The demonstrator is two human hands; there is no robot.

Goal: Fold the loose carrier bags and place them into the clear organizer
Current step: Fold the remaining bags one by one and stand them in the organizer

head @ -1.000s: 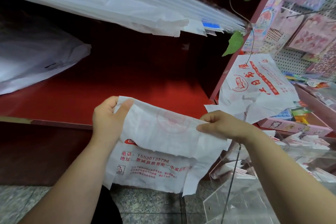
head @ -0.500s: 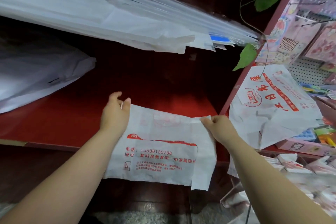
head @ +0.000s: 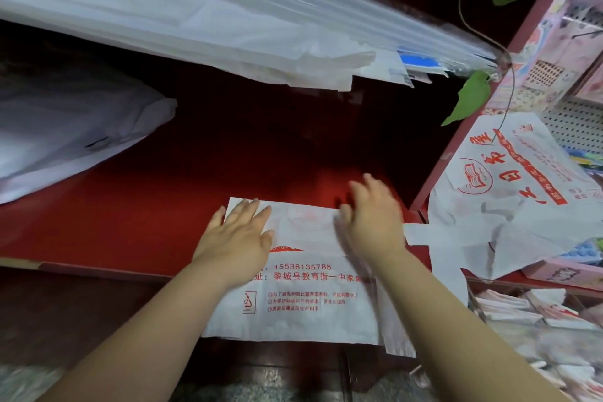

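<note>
Carrier bag (head: 303, 290) now lies draped over the front edge of the red shelf (head: 130, 206) at the lower centre of the frame, where half a second ago both hands held it up by its top corners just above the shelf. The left hand (head: 239, 238) has let go of its corner and rests flat on the bag's upper left part, fingers spread. The right hand (head: 370, 222) is also open and flat over the upper right part, fingers spread; it is blurred, so whether it presses on the bag I cannot tell.

It is a thin white plastic bag with red print: a telephone number, a line of Chinese characters and small notes beside a square symbol. Its upper part lies flat on the shelf, while the printed lower part hangs down over the shelf front. A narrow white strip hangs at its right side. Its long axis runs left to right across the frame, with the print upright toward the viewer.

Another white bag with red print (head: 509, 192) lies crumpled at the right of the frame, just beside the first one.
</note>
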